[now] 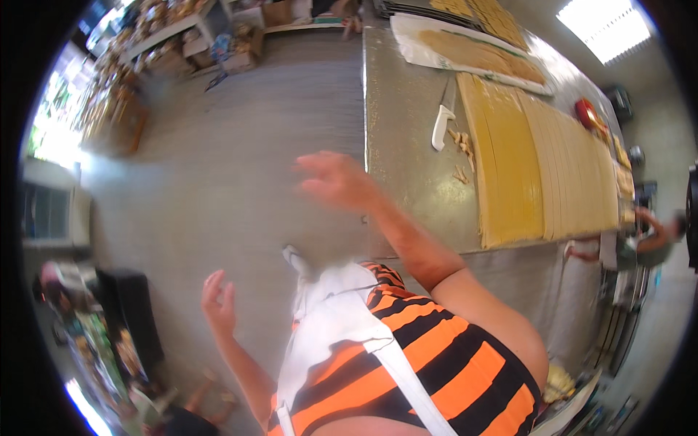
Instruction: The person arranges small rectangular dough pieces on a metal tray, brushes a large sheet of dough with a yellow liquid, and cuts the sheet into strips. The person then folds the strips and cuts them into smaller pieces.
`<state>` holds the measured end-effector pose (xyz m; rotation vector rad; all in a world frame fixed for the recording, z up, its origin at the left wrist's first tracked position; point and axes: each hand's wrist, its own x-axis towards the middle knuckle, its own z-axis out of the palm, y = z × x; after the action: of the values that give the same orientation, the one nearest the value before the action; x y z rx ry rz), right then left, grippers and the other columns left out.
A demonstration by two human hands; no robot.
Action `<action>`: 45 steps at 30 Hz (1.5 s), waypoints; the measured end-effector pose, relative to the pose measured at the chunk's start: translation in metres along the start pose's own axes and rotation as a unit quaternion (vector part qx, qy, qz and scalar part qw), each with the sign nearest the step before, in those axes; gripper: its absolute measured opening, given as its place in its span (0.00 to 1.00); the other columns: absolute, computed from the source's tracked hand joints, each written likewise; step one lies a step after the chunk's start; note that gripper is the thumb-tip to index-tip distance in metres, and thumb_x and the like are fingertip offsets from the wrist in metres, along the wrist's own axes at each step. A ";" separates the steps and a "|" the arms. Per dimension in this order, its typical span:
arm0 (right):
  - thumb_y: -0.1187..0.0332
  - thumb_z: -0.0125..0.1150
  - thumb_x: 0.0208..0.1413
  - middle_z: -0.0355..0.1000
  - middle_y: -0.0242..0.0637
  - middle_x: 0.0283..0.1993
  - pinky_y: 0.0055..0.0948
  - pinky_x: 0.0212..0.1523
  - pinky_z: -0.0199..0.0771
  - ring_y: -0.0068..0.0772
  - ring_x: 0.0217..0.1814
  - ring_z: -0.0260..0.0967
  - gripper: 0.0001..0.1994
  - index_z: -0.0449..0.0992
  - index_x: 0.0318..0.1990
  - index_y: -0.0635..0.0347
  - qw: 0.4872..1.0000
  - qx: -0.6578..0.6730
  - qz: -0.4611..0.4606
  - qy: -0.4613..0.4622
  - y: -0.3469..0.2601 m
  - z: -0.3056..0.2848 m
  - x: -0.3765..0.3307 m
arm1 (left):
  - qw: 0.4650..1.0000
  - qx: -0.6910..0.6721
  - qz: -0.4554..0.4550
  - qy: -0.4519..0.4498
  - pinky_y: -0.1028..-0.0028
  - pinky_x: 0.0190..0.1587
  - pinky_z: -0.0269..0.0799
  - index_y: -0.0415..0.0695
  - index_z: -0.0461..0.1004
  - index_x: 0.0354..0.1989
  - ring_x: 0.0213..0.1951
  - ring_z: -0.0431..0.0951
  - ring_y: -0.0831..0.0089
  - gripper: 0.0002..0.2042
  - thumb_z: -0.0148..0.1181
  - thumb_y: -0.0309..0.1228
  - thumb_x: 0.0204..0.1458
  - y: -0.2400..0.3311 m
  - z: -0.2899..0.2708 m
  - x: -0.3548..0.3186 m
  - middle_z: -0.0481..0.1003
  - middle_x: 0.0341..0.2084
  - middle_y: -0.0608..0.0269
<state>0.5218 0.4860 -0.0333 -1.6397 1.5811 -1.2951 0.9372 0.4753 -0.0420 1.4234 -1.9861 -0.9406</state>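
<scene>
My left hand (219,301) hangs over the floor at my left side, open and holding nothing, its fingers loosely bent. In front of my apron (331,294) my right hand (338,182) is raised, somewhat blurred, with its fingers apart and nothing in them. It is nearest to the left edge of a metal table (407,196), not touching it. On that table lies a knife with a white handle (440,128), beside small dough scraps (461,174). To their right is a wide yellowish slab of dough (509,167), its right part scored into long strips.
A white sheet with brown crumbs (472,54) lies on the table's far end, near dark trays of cut pieces (480,14). A red container (586,112) stands at its right. Another person (651,243) is beyond the table. Shelves and boxes (171,54) line the far left.
</scene>
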 end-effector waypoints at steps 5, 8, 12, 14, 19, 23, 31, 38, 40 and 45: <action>0.64 0.70 0.52 0.79 0.39 0.46 0.29 0.33 0.76 0.27 0.29 0.74 0.26 0.74 0.60 0.56 0.971 -0.041 0.171 0.160 0.007 -0.044 0.006 | 0.990 0.010 0.123 -0.068 0.67 0.48 0.74 0.39 0.80 0.46 0.50 0.77 0.63 0.11 0.62 0.24 0.55 0.022 -0.034 0.193 0.79 0.47 0.55; 0.65 0.69 0.54 0.79 0.37 0.46 0.27 0.32 0.76 0.23 0.28 0.73 0.25 0.74 0.60 0.57 0.937 -0.051 0.247 0.244 0.004 -0.059 -0.002 | 0.971 0.042 0.203 -0.121 0.68 0.47 0.74 0.39 0.81 0.41 0.47 0.79 0.64 0.07 0.63 0.25 0.55 0.063 -0.023 0.298 0.80 0.45 0.56; 0.73 0.65 0.57 0.76 0.32 0.46 0.17 0.31 0.71 0.13 0.28 0.67 0.25 0.71 0.63 0.59 0.901 -0.054 0.298 0.311 0.016 -0.070 -0.018 | 0.935 0.002 0.300 -0.191 0.70 0.46 0.74 0.41 0.80 0.44 0.45 0.79 0.68 0.10 0.63 0.26 0.55 0.134 0.042 0.401 0.80 0.44 0.59; 0.73 0.65 0.57 0.76 0.32 0.46 0.17 0.31 0.70 0.13 0.28 0.67 0.25 0.71 0.63 0.60 0.886 -0.005 0.300 0.353 0.031 -0.077 -0.022 | 0.916 -0.008 0.322 -0.239 0.72 0.44 0.73 0.42 0.78 0.49 0.45 0.78 0.70 0.13 0.62 0.26 0.55 0.169 0.084 0.435 0.80 0.43 0.62; 0.66 0.68 0.55 0.78 0.36 0.43 0.23 0.31 0.73 0.19 0.27 0.70 0.25 0.73 0.61 0.59 0.844 -0.031 0.336 0.416 0.061 -0.118 -0.010 | 0.878 0.005 0.355 -0.321 0.75 0.40 0.70 0.44 0.79 0.52 0.42 0.78 0.75 0.17 0.64 0.28 0.52 0.251 0.186 0.486 0.81 0.42 0.63; 0.64 0.68 0.54 0.78 0.36 0.43 0.27 0.34 0.74 0.22 0.29 0.70 0.27 0.72 0.62 0.58 0.811 -0.048 0.349 0.468 0.064 -0.161 0.005 | 0.828 0.002 0.393 -0.400 0.78 0.34 0.67 0.45 0.81 0.50 0.40 0.78 0.79 0.16 0.66 0.29 0.51 0.313 0.268 0.521 0.81 0.40 0.66; 0.71 0.65 0.58 0.76 0.32 0.39 0.19 0.34 0.70 0.17 0.30 0.67 0.24 0.71 0.62 0.62 0.667 -0.031 0.431 0.607 0.082 -0.192 0.001 | 0.676 -0.043 0.471 -0.565 0.75 0.39 0.71 0.39 0.79 0.50 0.41 0.79 0.75 0.15 0.63 0.32 0.56 0.413 0.477 0.542 0.81 0.36 0.62; 0.61 0.68 0.53 0.79 0.36 0.38 0.32 0.41 0.75 0.32 0.32 0.72 0.25 0.76 0.58 0.59 0.492 -0.267 0.541 0.628 0.064 -0.196 -0.039 | 0.520 -0.010 0.570 -0.636 0.67 0.49 0.74 0.38 0.78 0.52 0.46 0.80 0.63 0.20 0.64 0.38 0.56 0.515 0.637 0.507 0.81 0.42 0.52; 0.59 0.68 0.53 0.79 0.38 0.41 0.32 0.44 0.76 0.34 0.35 0.74 0.25 0.76 0.58 0.60 0.447 -0.220 0.579 0.646 0.057 -0.202 -0.059 | 0.494 0.026 0.602 -0.627 0.65 0.51 0.74 0.38 0.78 0.53 0.48 0.80 0.59 0.21 0.65 0.39 0.56 0.540 0.670 0.488 0.80 0.45 0.50; 0.56 0.67 0.53 0.78 0.44 0.52 0.38 0.51 0.76 0.43 0.48 0.77 0.26 0.76 0.57 0.60 0.357 -0.188 0.645 0.649 0.064 -0.223 -0.139 | 0.480 0.116 0.547 -0.675 0.62 0.56 0.71 0.39 0.76 0.56 0.55 0.77 0.53 0.27 0.64 0.47 0.54 0.571 0.738 0.429 0.76 0.53 0.43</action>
<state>0.3152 0.6613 -0.0360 1.4081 2.8568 -0.9592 -0.0828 0.3616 -0.0517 -1.3212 -3.1957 -1.1023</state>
